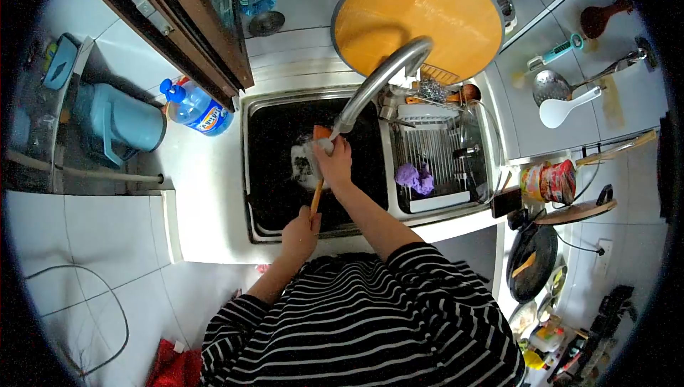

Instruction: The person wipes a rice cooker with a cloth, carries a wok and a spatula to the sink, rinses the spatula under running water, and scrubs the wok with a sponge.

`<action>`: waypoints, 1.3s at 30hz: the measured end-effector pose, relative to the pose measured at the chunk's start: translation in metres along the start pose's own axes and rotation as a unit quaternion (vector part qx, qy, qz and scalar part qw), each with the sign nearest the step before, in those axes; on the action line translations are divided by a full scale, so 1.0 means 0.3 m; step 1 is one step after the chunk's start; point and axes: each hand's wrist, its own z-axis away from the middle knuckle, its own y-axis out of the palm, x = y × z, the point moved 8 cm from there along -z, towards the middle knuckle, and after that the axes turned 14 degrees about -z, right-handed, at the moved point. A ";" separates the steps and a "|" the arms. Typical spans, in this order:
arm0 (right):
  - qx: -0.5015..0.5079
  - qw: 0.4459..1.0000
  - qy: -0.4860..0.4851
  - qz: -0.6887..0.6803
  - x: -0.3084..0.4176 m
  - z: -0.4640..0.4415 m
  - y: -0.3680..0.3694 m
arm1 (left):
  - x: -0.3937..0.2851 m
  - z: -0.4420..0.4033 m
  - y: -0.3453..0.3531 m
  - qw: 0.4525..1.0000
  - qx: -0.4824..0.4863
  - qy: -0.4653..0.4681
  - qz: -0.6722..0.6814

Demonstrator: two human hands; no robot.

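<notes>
My left hand [299, 236] is closed round the thin handle of a wooden spatula [315, 198], low over the sink [278, 226]. The spatula slants up and away, and its flat orange-brown end shows beyond my right hand [335, 162]. That hand is wrapped round the upper part of the spatula, just under the spout of the curved metal tap [381, 77]. Something whitish, foam or a scrubber, shows by the right fingers; I cannot tell which. Water and white suds lie on the dark sink bottom to the left of this hand.
A blue detergent bottle [199, 109] stands left of the sink. To the right, a dish rack [445, 145] holds a purple cloth [415, 178] and utensils. A round orange board [427, 16] leans behind the tap. Ladles hang on the right wall; a black pan [533, 273] is below.
</notes>
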 end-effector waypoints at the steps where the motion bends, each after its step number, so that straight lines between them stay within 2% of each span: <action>1: -0.019 0.997 0.045 0.064 -0.012 -0.006 -0.003 | -0.009 0.009 -0.021 0.999 0.038 -0.020 -0.016; 2: 0.018 0.996 0.026 0.088 -0.009 -0.027 0.018 | -0.007 0.016 -0.025 0.996 0.076 -0.041 -0.032; 4: 0.093 0.986 -0.012 0.136 -0.010 -0.073 0.046 | -0.004 0.043 -0.025 0.998 0.062 -0.013 -0.028; 7: 0.183 0.957 0.204 0.100 -0.100 -0.133 0.063 | -0.009 0.091 -0.038 0.998 0.064 0.001 0.008; 9: 0.213 0.948 0.005 0.237 -0.146 -0.257 0.110 | -0.015 0.119 -0.034 0.997 0.062 0.006 0.044; 10: 0.225 0.922 -0.095 0.300 -0.122 -0.265 0.130 | -0.012 0.131 -0.030 0.996 0.055 0.009 0.064; 11: 0.210 0.935 -0.067 0.277 -0.149 -0.277 0.128 | -0.008 0.137 -0.029 0.995 0.047 0.012 0.082; 14: 0.166 0.965 0.015 0.204 -0.022 -0.222 0.072 | -0.004 0.116 -0.048 0.997 0.026 0.000 0.075; 16: 0.133 0.974 -0.028 0.184 0.037 -0.201 0.067 | -0.002 0.081 -0.068 0.995 0.023 -0.025 0.090; 18: 0.100 0.963 -0.165 0.187 0.102 -0.135 0.081 | 0.006 0.059 -0.079 0.994 0.013 -0.044 0.100; 19: 0.151 0.976 -0.129 0.093 0.133 -0.105 0.071 | 0.011 0.045 -0.081 0.994 0.002 -0.048 0.102; 22: -0.016 0.968 -0.193 0.160 0.149 -0.039 0.054 | 0.029 0.040 -0.054 0.992 0.009 -0.074 0.105; 24: 0.027 0.997 -0.064 -0.037 -0.040 -0.176 0.136 | 0.016 0.056 -0.079 0.995 0.017 -0.067 0.074; 26: 0.038 0.992 0.113 0.051 -0.100 -0.206 0.102 | 0.018 0.077 -0.089 0.993 0.019 -0.070 0.088; 28: 0.024 0.987 0.152 -0.053 -0.106 -0.195 0.052 | 0.035 0.098 -0.084 0.993 0.026 -0.068 0.096; 30: -0.018 0.925 0.226 -0.306 -0.187 -0.225 0.071 | 0.053 0.096 -0.072 0.992 0.031 -0.060 0.104; 33: 0.019 0.889 0.220 -0.402 -0.204 -0.201 0.123 | 0.055 0.081 -0.081 0.995 0.007 -0.050 0.088; 35: -0.002 0.872 0.241 -0.427 -0.111 -0.082 0.105 | 0.079 0.051 -0.044 0.996 0.001 -0.042 0.077; 38: 0.087 0.840 0.319 -0.431 -0.075 0.005 0.165 | 0.064 0.004 -0.066 0.994 -0.002 -0.041 0.098; 39: 0.074 0.840 0.302 -0.445 -0.052 0.016 0.164 | 0.053 -0.010 -0.076 0.993 -0.002 -0.043 0.112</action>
